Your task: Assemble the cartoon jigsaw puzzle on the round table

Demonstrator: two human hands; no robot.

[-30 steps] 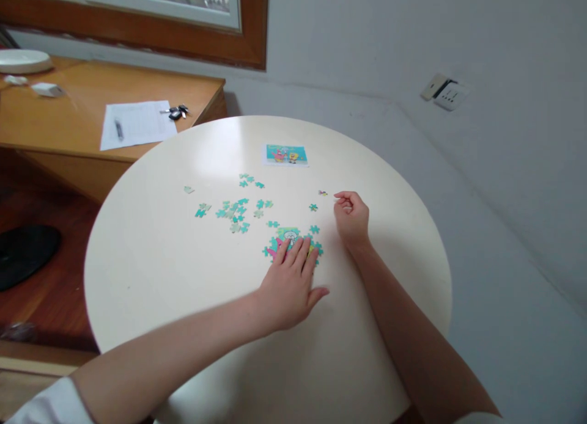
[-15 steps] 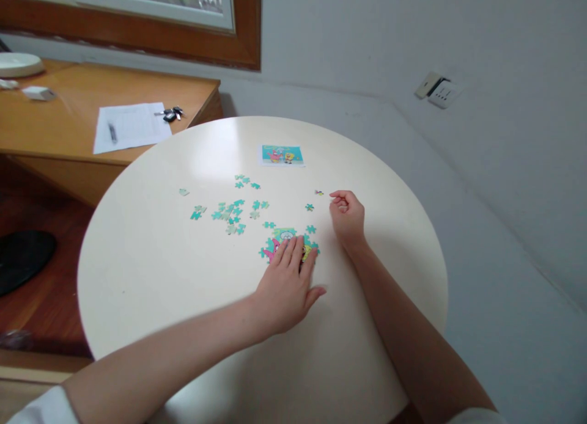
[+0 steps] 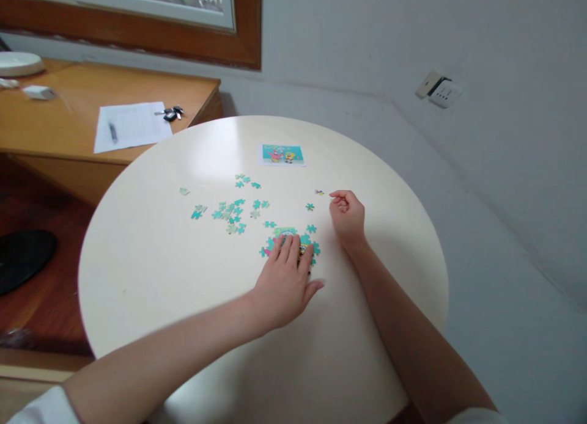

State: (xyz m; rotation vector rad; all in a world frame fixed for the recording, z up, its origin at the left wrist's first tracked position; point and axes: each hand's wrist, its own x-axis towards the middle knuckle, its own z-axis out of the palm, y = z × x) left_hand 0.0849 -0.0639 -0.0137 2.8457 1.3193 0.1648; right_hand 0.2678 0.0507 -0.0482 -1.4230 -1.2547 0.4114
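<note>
My left hand (image 3: 285, 280) lies flat with fingers stretched out on the partly joined puzzle (image 3: 306, 241) near the middle of the round cream table (image 3: 137, 271). My right hand (image 3: 348, 217) rests on the table to the right of it, fingers curled in a loose pinch; whether it holds a piece I cannot make out. A small loose piece (image 3: 319, 193) lies just left of its fingertips, another teal piece (image 3: 310, 207) below that. Several loose teal pieces (image 3: 232, 214) are scattered to the left. A small reference picture (image 3: 282, 154) lies at the far side of the table.
A wooden desk (image 3: 55, 124) stands at the back left with a sheet of paper (image 3: 131, 124), keys (image 3: 172, 112) and a white plate (image 3: 18, 63). A wall socket (image 3: 440, 89) sits on the grey wall at right. A dark round object (image 3: 21, 259) lies on the floor at left.
My left hand has slid a little further up over the joined puzzle, covering more of it. The right hand has stayed almost still.
</note>
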